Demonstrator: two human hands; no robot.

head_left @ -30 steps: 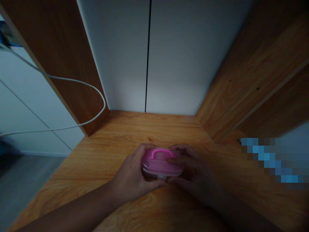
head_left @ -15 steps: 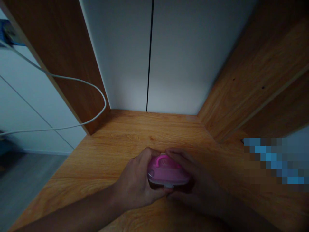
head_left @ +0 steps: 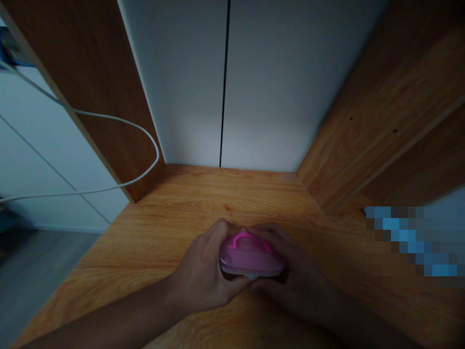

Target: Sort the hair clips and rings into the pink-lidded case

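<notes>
Both of my hands grip a small pink plastic container point(head_left: 250, 261) with rounded sides. A brighter pink arc shows on its top, and a pale tab shows at its lower front edge. My left hand point(head_left: 203, 271) wraps round its left side, the thumb at the front edge by the tab. My right hand point(head_left: 298, 271) closes round the right side, fingers over the top and thumb low at the front. The container is over the wooden surface point(head_left: 145, 232); whether it touches the wood is hidden. Its underside and contents cannot be made out.
White panels point(head_left: 189, 97) with a dark gap stand behind the wooden surface. Wooden side boards rise at left point(head_left: 87, 77) and right point(head_left: 363, 121). A white cable point(head_left: 156, 155) loops in from the left. At the right edge lies a pixelated blue patch point(head_left: 403, 237).
The container has tilted slightly, and the tab at its front shows less. Both hands keep their hold with only a very small shift.
</notes>
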